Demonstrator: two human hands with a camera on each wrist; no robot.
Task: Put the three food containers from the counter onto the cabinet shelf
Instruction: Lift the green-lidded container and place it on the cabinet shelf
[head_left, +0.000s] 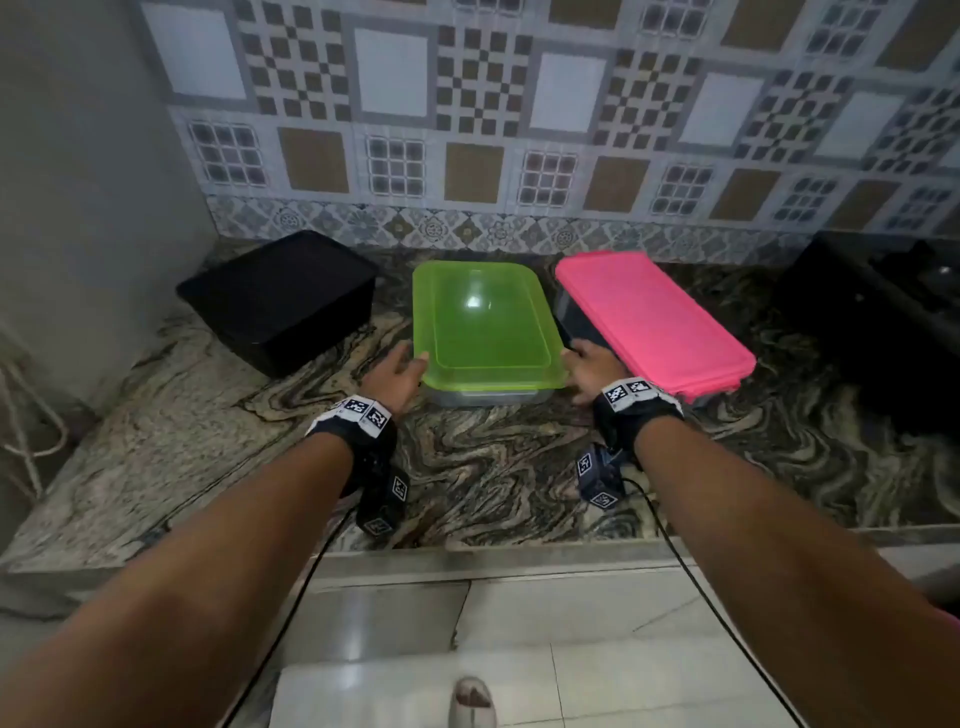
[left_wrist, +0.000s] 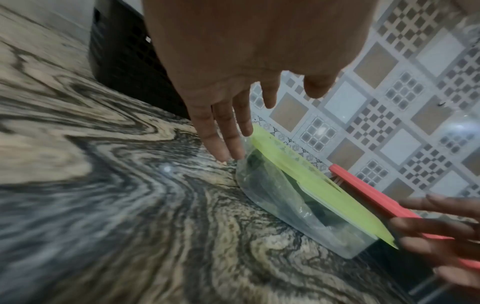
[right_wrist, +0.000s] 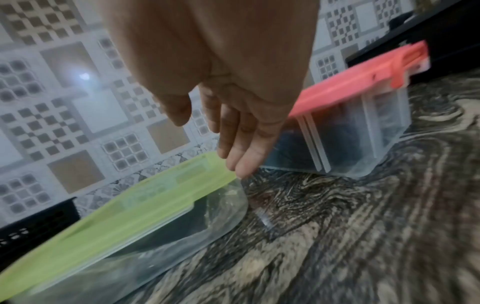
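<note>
A clear container with a green lid (head_left: 485, 322) sits mid-counter, seen side-on as the green-lidded container (left_wrist: 306, 197) and the green-lidded box (right_wrist: 124, 222) in the wrist views. My left hand (head_left: 397, 371) is at its left near corner, fingers straight (left_wrist: 221, 139), beside the wall. My right hand (head_left: 589, 369) is at its right near corner, fingers straight (right_wrist: 241, 148), just off the lid edge. A pink-lidded container (head_left: 652, 322) stands to the right (right_wrist: 350, 123). A black lidded container (head_left: 280, 296) lies at the left.
The marbled stone counter (head_left: 493, 467) ends at a front edge near me, with tiled floor below. A patterned tile wall (head_left: 519, 130) runs behind the containers. A dark stove (head_left: 883, 312) occupies the far right. A grey wall (head_left: 78, 208) closes the left side.
</note>
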